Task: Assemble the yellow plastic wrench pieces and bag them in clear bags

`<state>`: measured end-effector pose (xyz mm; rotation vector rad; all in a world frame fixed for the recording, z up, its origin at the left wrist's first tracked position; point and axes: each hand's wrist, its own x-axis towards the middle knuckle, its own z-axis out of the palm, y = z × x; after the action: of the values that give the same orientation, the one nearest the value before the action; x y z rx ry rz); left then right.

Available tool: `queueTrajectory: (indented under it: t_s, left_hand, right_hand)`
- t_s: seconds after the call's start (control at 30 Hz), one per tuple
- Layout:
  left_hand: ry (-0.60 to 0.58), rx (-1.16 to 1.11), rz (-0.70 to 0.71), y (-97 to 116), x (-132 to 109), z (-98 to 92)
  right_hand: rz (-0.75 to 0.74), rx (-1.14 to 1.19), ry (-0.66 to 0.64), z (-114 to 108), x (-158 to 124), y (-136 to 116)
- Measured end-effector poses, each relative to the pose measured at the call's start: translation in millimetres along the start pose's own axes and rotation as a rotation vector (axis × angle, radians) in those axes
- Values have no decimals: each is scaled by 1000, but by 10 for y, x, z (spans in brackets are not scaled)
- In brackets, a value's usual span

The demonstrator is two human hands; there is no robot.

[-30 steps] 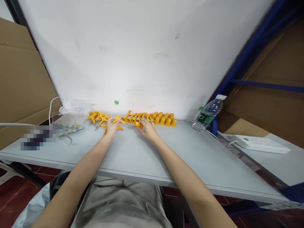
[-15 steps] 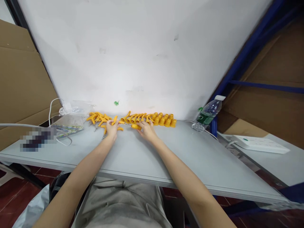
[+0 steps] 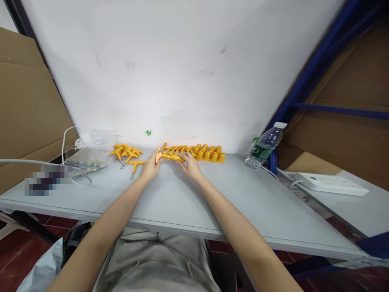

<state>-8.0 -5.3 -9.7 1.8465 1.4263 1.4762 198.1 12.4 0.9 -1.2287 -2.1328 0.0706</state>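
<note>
My left hand (image 3: 151,166) is closed on the T-shaped handle of a yellow corkscrew (image 3: 158,156), held sideways above the table. My right hand (image 3: 191,167) grips a yellow cup-like cover (image 3: 176,158) on the same line. The two yellow parts meet end to end; the metal spiral no longer shows, and how deep it sits is too small to tell. Left of my hands lie several loose corkscrews (image 3: 129,153), their spirals bare, with one single corkscrew (image 3: 135,164) nearer me. Behind my right hand is a row of yellow pieces with slanted handles (image 3: 181,149).
Several upright yellow cups (image 3: 214,155) stand right of my hands by the white wall (image 3: 188,81). A plastic bottle (image 3: 266,146) leans at the right, near a white power strip (image 3: 332,183). Plastic bags (image 3: 88,156) and a white cable (image 3: 63,146) lie at the left.
My left hand has moved right with the corkscrew, closing the gap to the cover in my right hand. The spiral, bare before, is now out of sight.
</note>
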Motion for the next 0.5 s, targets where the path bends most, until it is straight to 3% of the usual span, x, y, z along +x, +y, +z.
queueTrajectory:
  t_s: [0.17, 0.3, 0.5]
  left_hand:
    - [-74, 194, 30, 10, 4, -105]
    - [-42, 209, 29, 31, 10, -120]
    - [-44, 378, 27, 83, 3, -157]
  right_hand:
    - [13, 207, 61, 22, 21, 67]
    - [67, 392, 107, 52, 50, 118]
    - [30, 717, 39, 70, 93, 253]
